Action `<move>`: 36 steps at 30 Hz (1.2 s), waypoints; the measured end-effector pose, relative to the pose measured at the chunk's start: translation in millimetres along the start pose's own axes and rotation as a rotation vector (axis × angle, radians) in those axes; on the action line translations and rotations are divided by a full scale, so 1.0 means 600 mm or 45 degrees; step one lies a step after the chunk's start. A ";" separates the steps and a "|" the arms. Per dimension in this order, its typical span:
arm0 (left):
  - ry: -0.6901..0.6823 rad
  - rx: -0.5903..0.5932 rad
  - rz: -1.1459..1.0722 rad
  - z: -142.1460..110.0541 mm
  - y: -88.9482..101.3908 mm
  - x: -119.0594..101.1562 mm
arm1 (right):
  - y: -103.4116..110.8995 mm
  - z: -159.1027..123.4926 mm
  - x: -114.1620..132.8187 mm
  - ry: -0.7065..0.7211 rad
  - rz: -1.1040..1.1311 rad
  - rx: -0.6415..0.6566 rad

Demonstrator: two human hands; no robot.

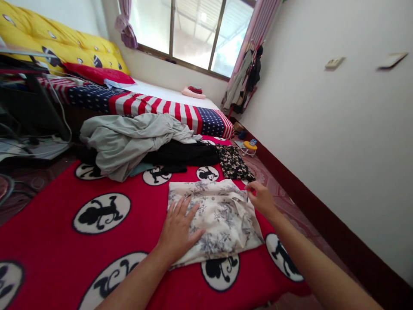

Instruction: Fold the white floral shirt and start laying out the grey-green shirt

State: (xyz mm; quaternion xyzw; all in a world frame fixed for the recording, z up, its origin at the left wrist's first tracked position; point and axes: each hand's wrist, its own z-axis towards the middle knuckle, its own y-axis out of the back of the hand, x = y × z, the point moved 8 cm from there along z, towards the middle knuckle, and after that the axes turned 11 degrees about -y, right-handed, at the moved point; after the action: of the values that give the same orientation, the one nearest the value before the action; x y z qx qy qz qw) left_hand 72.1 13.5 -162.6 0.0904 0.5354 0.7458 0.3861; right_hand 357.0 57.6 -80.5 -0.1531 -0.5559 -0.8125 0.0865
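Note:
A white shirt with a grey floral print (219, 219) lies folded into a rough rectangle on a red blanket (145, 228). My left hand (180, 230) rests on the shirt's left part, palm down with fingers spread. At the upper right corner of the shirt, my right hand (262, 199) has thumb and fingers pinched together on the fabric's edge. Creases run across the shirt's right side. Just beyond it lies a folded black floral garment (235, 161).
A heap of grey cloth (129, 135) and black clothing (183, 153) lies at the blanket's far side. Behind stands a bed with a stars-and-stripes cover (155, 105). A white wall (338, 129) runs along the right, near a small yellow stool (250, 145).

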 end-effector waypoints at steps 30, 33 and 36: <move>-0.015 -0.061 -0.036 -0.003 0.004 0.000 | -0.046 0.003 0.042 -0.015 -0.283 0.537; -0.009 -0.051 -0.038 -0.003 0.003 0.001 | -0.036 0.025 0.013 -0.085 -0.274 0.519; -0.014 -0.047 -0.044 -0.003 0.002 0.001 | -0.034 0.045 -0.020 -0.190 -0.257 0.478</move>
State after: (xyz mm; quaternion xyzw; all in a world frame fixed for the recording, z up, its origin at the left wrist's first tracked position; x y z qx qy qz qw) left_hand 70.1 12.5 -162.6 0.0783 0.5208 0.7483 0.4034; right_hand 365.8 90.1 -93.4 -0.1378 -0.7147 -0.6857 -0.0095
